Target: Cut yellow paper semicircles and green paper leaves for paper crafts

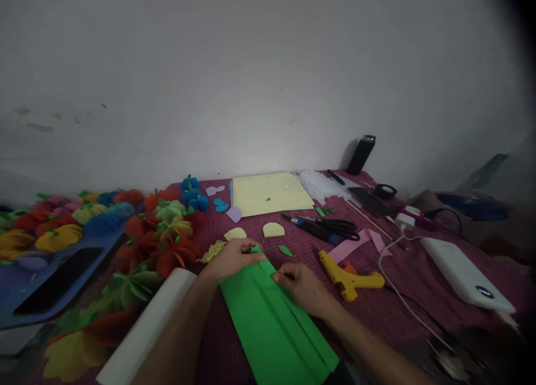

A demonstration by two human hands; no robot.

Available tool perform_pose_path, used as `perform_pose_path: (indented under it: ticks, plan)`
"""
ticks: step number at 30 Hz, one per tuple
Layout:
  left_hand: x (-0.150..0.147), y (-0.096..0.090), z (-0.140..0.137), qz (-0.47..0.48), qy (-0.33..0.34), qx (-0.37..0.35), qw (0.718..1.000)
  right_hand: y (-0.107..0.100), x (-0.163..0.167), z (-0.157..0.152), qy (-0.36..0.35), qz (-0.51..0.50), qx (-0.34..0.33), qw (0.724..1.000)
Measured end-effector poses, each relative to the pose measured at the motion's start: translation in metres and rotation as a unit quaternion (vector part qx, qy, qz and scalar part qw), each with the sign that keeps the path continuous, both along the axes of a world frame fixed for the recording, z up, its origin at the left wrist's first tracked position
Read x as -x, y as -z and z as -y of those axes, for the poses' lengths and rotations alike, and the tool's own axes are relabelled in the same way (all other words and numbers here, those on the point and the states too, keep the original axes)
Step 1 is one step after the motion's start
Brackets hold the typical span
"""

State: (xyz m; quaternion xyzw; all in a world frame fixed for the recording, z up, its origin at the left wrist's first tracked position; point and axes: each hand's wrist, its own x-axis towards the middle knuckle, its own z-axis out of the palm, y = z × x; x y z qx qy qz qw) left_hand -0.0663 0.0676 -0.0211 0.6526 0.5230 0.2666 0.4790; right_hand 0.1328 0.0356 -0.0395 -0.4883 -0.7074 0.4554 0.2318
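Note:
A green sheet of paper with long creases lies slantwise at the near edge of the table. My left hand pinches its far end, the thumb lying on top of the sheet. Along the sheet's right side, my right hand has its fingers closed at the edge of a folded strip. A small green paper leaf rests just beyond my hands. Two pale yellow rounded paper pieces, one of them a half-round cutout, lie farther back.
Left are colourful paper flowers, a white roll and a dark phone. A yellow glue gun, scissors, a cutter and a white power bank with cables lie right. Pale yellow sheets and a black bottle are by the wall.

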Motion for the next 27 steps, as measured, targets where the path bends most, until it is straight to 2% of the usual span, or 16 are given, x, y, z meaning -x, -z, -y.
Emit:
perform_pose_path:
  ticks: [3, 8, 14, 18, 22, 24, 27]
  plan:
    - [0.002, 0.004, -0.001, -0.017, 0.016, 0.020, 1.000, 0.005, -0.002, 0.000, 0.003, -0.024, 0.014, 1.000]
    - [0.000, 0.007, -0.001, -0.030, 0.024, 0.018, 0.999, -0.001, -0.001, -0.003, -0.021, -0.058, 0.015, 0.998]
    - [-0.006, 0.004, 0.001, -0.033, 0.044, 0.023, 0.998, -0.001, 0.007, -0.007, -0.019, -0.047, 0.010, 0.999]
    - [-0.002, 0.003, 0.001, -0.052, 0.043, 0.015, 0.998, 0.002, 0.000, 0.006, -0.025, -0.003, 0.004, 1.000]
    - [0.004, 0.006, -0.002, -0.079, 0.029, -0.002, 0.996, -0.007, -0.021, 0.022, -0.049, 0.114, -0.066, 0.990]
    - [0.005, 0.008, -0.002, -0.091, 0.028, -0.006, 0.995, -0.017, -0.028, 0.019, -0.015, 0.177, -0.135, 0.975]
    - [0.001, 0.011, -0.002, -0.105, 0.028, -0.014, 0.994, -0.025, -0.024, -0.004, 0.055, 0.271, -0.231, 0.933]
